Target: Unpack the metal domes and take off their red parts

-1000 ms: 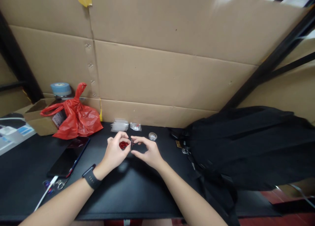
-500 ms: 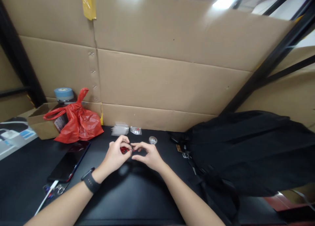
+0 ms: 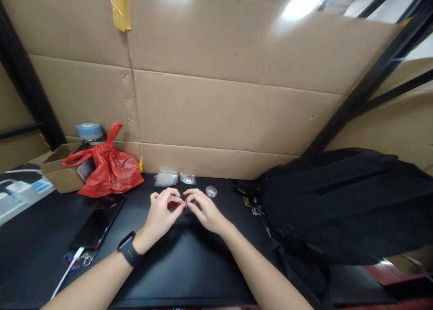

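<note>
My left hand [image 3: 163,213] pinches thumb against fingers at a thin, pale strand-like piece [image 3: 185,203]. From the other side, the fingertips of my right hand [image 3: 207,214] close on the same slim piece; its exact kind is too small to make out. Something red [image 3: 172,205] shows behind the left fingers, mostly hidden by them. A small clear round roll [image 3: 211,191] lies just beyond the right hand. Past the left hand are a stack of clear plastic bags [image 3: 166,178] and a small clear packet [image 3: 187,179].
A black phone [image 3: 98,222] on a white cable lies left on the black tabletop [image 3: 182,274], with keys [image 3: 87,259] beside it. Behind stand a red plastic bag [image 3: 113,170], a cardboard box [image 3: 62,172] and a power strip [image 3: 27,197]. A black backpack [image 3: 345,206] fills the right.
The fingertips of both hands have come closer together around the thin piece, and my right thumb has moved up to it. The view has shifted slightly.
</note>
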The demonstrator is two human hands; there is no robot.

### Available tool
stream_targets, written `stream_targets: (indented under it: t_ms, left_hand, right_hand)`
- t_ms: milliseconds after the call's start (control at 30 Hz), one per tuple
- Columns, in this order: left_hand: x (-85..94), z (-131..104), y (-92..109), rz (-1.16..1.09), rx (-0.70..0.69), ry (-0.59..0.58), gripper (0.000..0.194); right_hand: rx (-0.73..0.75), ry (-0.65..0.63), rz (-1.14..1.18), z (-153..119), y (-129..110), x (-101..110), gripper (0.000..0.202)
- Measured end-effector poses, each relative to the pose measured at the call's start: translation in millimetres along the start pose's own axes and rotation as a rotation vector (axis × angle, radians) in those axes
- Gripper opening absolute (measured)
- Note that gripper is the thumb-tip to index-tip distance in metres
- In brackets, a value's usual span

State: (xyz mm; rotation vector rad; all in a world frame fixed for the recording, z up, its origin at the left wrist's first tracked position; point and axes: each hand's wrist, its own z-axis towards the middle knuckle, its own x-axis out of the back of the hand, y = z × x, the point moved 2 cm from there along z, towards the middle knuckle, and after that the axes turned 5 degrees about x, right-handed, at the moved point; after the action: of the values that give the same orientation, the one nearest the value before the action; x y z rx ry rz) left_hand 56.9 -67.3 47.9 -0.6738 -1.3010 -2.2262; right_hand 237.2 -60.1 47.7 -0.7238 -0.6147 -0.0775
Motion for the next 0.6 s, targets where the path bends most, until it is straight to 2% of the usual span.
stream_targets:
  t_ms: [67, 200, 300, 433, 500, 600]
  left_hand:
    - [2.2, -0.3, 3.0, 0.015, -0.023, 0.001, 0.02]
    - [6.8, -1.5, 9.9, 0.07, -0.121, -0.008, 0.041]
    - [4.7, -1.6, 9.6, 0.158, -0.145, -0.069, 0.035]
    - [-2.3, 0.0, -1.0, 0.242, -0.136, -0.153, 0.029]
    - [-2.8, 2.4, -10.1, 0.258, -0.125, -0.19, 0.04]
    - [4.5, 9.9, -27.4, 0.268, -0.106, -0.203, 0.077]
  right_hand:
    - [0.009, 0.012, -0.037, -0.3, 1.2, -1.6, 0.012]
    - [0.012, 0.039, -0.066, -1.1, 4.6, -5.1, 0.012]
    - [0.01, 0.053, -0.071, -1.1, 4.7, -3.7, 0.012]
    - [-0.014, 0.087, -0.112, -1.5, 5.5, 4.4, 0.014]
    - [-0.031, 0.069, -0.148, -2.4, 8.1, 9.5, 0.014]
    - [-0.058, -0.017, -0.214, -4.6, 14.4, 16.4, 0.013]
